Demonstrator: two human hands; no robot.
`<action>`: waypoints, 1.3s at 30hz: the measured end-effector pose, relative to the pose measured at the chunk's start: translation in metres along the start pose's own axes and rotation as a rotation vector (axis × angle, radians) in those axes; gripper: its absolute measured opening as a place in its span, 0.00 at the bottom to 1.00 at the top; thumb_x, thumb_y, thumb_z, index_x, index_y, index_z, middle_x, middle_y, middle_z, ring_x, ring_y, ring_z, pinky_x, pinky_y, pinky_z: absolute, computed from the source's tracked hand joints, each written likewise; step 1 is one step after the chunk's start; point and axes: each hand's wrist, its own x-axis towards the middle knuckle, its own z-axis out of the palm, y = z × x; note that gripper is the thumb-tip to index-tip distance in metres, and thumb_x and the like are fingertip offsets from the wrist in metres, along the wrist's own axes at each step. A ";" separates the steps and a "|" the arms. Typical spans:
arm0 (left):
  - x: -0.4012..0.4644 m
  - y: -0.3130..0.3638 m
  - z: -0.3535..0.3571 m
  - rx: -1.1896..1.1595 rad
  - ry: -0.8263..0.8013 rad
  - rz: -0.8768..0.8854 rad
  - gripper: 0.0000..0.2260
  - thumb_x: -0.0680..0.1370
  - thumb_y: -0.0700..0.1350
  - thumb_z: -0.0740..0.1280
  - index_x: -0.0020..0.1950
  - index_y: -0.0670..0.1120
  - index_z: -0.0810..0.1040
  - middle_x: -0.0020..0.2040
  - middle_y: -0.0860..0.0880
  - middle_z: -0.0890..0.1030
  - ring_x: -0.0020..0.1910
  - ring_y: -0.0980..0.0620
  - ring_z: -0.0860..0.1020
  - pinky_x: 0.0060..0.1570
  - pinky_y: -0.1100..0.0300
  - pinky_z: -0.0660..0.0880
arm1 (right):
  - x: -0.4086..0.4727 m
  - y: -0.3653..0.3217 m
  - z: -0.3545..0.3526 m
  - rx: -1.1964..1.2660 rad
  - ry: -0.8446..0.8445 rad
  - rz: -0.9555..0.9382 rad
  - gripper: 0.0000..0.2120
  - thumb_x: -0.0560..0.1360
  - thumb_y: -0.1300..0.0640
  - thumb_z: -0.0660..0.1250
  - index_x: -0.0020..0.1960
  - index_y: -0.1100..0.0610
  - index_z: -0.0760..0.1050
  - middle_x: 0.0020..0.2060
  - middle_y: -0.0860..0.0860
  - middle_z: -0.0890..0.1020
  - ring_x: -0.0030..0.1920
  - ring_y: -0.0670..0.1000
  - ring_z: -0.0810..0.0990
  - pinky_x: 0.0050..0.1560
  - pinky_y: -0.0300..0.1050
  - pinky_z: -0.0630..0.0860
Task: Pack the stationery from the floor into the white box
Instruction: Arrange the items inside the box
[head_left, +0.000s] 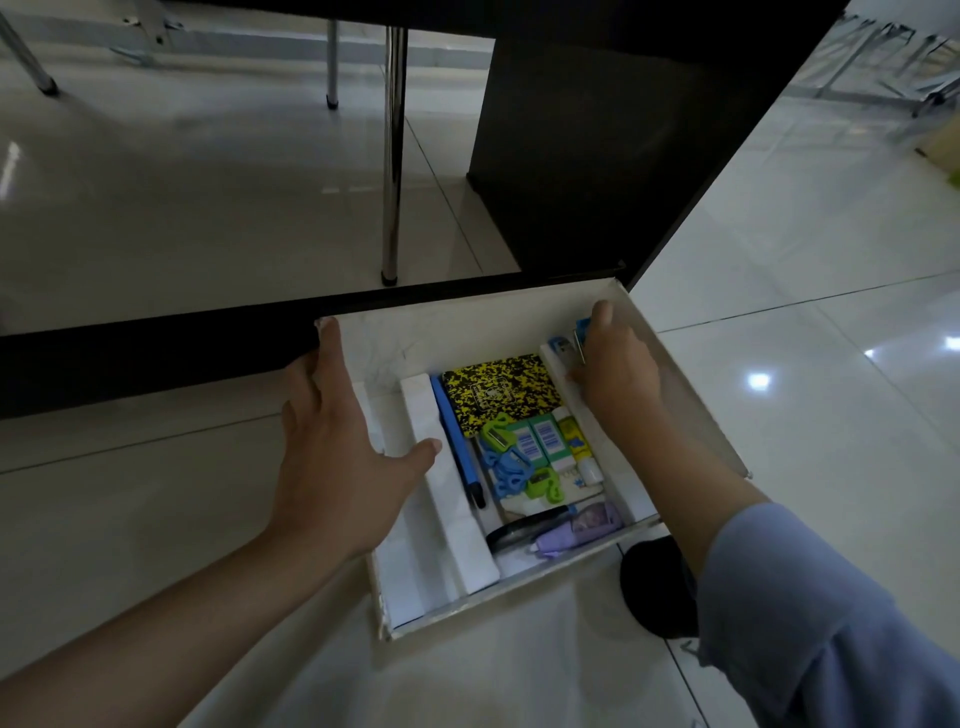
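Note:
The white box (447, 332) sits on the tiled floor in front of me. Inside it lie a yellow-and-black notebook (498, 389), a blue pen (457, 441), green and blue sharpeners (506, 462), several erasers (543, 439), a purple item (576, 527) and a black item (524, 527). White dividers (441, 467) split the box. My left hand (332, 447) grips the box's left wall, thumb resting on a divider. My right hand (615, 369) is inside the right compartment, fingers closed on a blue stapler (574, 340).
A dark table edge (156, 348) runs just behind the box, with a dark panel (597, 145) and a chrome leg (392, 156) beyond it. A black round object (654, 587) lies on the floor by the box's near right corner.

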 end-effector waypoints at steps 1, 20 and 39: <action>0.000 0.000 0.000 -0.002 0.000 0.000 0.53 0.66 0.50 0.76 0.76 0.53 0.40 0.75 0.50 0.51 0.72 0.49 0.56 0.62 0.60 0.58 | 0.001 0.001 0.003 0.005 0.020 -0.011 0.27 0.73 0.62 0.69 0.66 0.63 0.58 0.52 0.61 0.79 0.49 0.62 0.80 0.36 0.47 0.69; 0.000 -0.001 0.002 0.010 0.027 0.011 0.51 0.67 0.48 0.75 0.76 0.51 0.40 0.74 0.49 0.51 0.72 0.49 0.56 0.62 0.60 0.58 | 0.002 0.006 -0.004 -0.127 0.098 -0.103 0.39 0.71 0.66 0.69 0.74 0.60 0.49 0.66 0.65 0.65 0.52 0.64 0.79 0.35 0.45 0.67; -0.003 0.006 -0.004 0.036 0.078 -0.016 0.39 0.73 0.41 0.68 0.77 0.48 0.47 0.71 0.42 0.59 0.67 0.44 0.65 0.62 0.56 0.65 | -0.182 0.099 -0.018 0.465 0.441 0.339 0.12 0.73 0.60 0.66 0.57 0.59 0.73 0.53 0.55 0.75 0.53 0.53 0.74 0.46 0.41 0.69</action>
